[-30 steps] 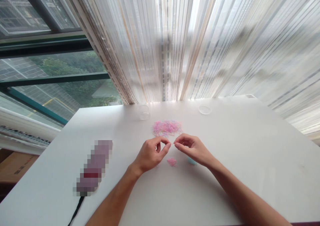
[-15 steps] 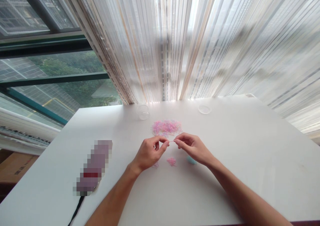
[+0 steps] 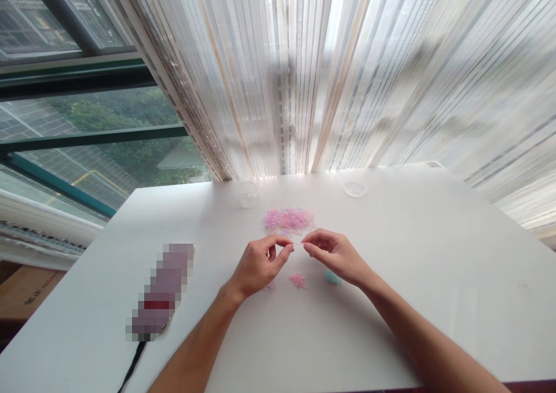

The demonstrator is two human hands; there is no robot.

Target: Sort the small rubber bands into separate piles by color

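Note:
My left hand [image 3: 262, 264] and my right hand [image 3: 335, 255] face each other over the table, each with thumb and forefinger pinched. A small, thin, pale pink rubber band [image 3: 297, 243] runs between the two pairs of fingertips; its ends are hidden in the pinches. Just beyond the hands lies a loose heap of pink and pastel rubber bands [image 3: 288, 221]. On the near side are a small pink pile [image 3: 297, 281], a lilac pile [image 3: 270, 286] partly behind my left hand, and a teal pile [image 3: 332, 278] partly covered by my right hand.
A clear round tub [image 3: 249, 195] stands at the back of the white table [image 3: 434, 300], with a clear lid [image 3: 355, 190] to its right. A blurred-out purple object [image 3: 163, 292] with a black cord [image 3: 132, 368] lies left. Striped curtains [image 3: 286, 80] hang behind the table.
My hands hold almost the same place and pinch, the fingertips shifting only slightly. The view has moved a little; the piles look unchanged.

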